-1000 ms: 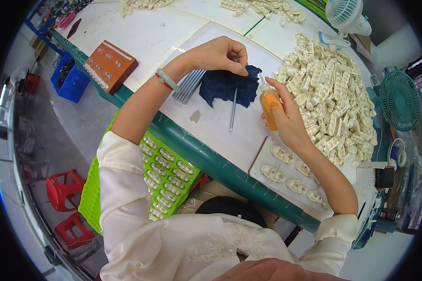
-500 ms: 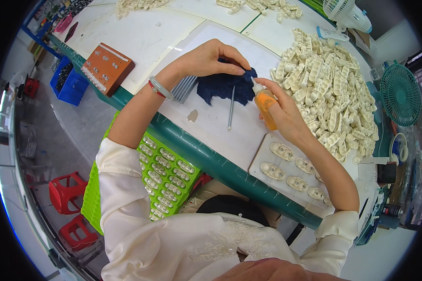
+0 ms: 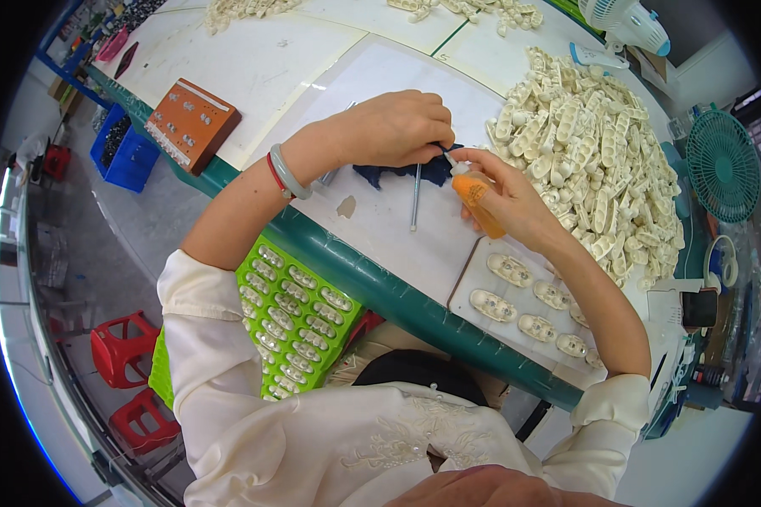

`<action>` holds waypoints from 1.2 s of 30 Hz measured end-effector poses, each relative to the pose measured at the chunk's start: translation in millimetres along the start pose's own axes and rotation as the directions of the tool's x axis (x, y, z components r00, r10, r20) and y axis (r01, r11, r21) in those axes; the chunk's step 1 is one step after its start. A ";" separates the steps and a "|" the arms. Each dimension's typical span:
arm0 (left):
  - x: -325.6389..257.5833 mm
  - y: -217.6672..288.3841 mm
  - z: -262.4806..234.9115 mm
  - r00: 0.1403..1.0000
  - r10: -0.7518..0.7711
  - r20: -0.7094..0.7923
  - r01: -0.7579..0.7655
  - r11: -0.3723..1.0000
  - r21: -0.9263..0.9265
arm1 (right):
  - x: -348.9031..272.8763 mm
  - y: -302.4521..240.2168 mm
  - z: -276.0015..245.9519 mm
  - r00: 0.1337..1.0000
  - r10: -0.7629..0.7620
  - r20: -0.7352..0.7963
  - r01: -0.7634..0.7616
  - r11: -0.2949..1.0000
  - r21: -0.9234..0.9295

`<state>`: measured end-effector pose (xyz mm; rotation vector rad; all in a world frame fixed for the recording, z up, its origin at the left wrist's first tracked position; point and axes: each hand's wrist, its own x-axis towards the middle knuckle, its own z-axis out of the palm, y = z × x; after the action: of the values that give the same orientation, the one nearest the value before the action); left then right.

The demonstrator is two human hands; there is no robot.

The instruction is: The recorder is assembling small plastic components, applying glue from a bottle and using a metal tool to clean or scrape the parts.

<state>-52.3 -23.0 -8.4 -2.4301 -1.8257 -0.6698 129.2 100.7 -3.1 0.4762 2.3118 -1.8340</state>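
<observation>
My right hand (image 3: 516,205) grips a small squeeze bottle (image 3: 488,221) of orange liquid, its pale nozzle tilted up toward my left hand. My left hand (image 3: 397,128) is closed, pinching a bit of dark blue cloth (image 3: 435,174) at the nozzle's tip. The rest of that ragged-edged cloth lies on the table under my hands, partly hidden by them. A thin grey-blue rod (image 3: 415,203) rests partly on the cloth and points toward me. To the right, nearer me, a pale tray (image 3: 473,279) bears several cream oval pieces (image 3: 509,269) with clear parts on them.
A big heap of cream moulded pieces (image 3: 588,160) covers the table's right side. An orange-brown block (image 3: 193,125) sits at the left edge. Below the green table edge (image 3: 347,253), a bright green tray (image 3: 300,283) holds several pieces. Fans (image 3: 722,167) stand at right.
My left hand has turned over and come down, closing by the nozzle and covering more cloth and the rods beside it. The bottle has shifted slightly toward me, still in my right hand.
</observation>
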 end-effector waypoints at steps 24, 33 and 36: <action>0.0 -10.7 15.0 0.996 -0.063 0.065 0.062 0.998 0.024 | -67.2 1.1 -6.4 0.993 -0.115 0.014 0.109 0.967 0.229; 14.6 23.4 5.8 0.951 -0.180 -0.252 0.136 0.973 -0.184 | -107.5 6.7 -8.5 0.961 -0.257 -0.103 0.277 0.902 0.332; 18.3 68.1 -1.7 0.910 -0.264 -0.318 0.128 0.912 -0.390 | -118.2 1.4 -5.4 0.840 -0.477 -0.259 0.412 0.871 -0.269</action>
<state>14.0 -28.0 15.3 -2.1070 -1.9393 -1.4871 240.9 88.2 33.7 0.2214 3.0115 -1.7682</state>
